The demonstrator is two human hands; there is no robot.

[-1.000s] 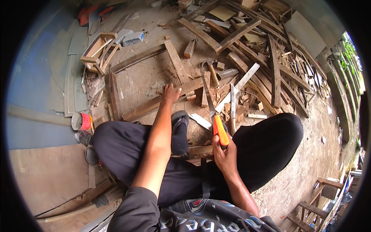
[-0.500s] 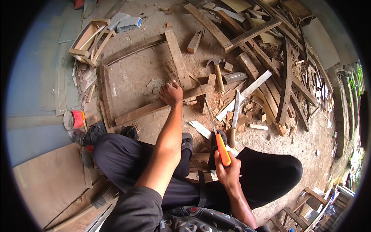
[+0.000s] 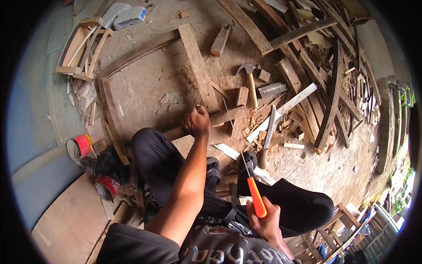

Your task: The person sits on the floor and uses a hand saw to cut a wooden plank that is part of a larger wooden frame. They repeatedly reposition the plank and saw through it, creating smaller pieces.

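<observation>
My right hand [image 3: 267, 222] is wrapped around the orange handle of a handsaw [image 3: 256, 197], low in front of my body. The saw's narrow blade points away from me and crosses the wooden beam [image 3: 226, 115] close to its right end. On the same beam, left of the blade, my left hand [image 3: 197, 120] presses down with its fingers curled round the wood. Beyond that hand, a plank [image 3: 197, 66] reaches away, its near end by the beam. Whether the blade sits in a cut cannot be made out.
A claw hammer [image 3: 251, 86] lies past the beam's end. Beside it are offcuts and a machete-like blade [image 3: 271, 127]. Piled timber [image 3: 327, 97] fills the right. At left are a wooden frame [image 3: 83, 48], a paint can [image 3: 79, 147] and a second can [image 3: 107, 188].
My right hand has drawn the saw back toward my body. My left hand's fingers have curled in more on the beam. My left knee has come up and inward, over part of the beam.
</observation>
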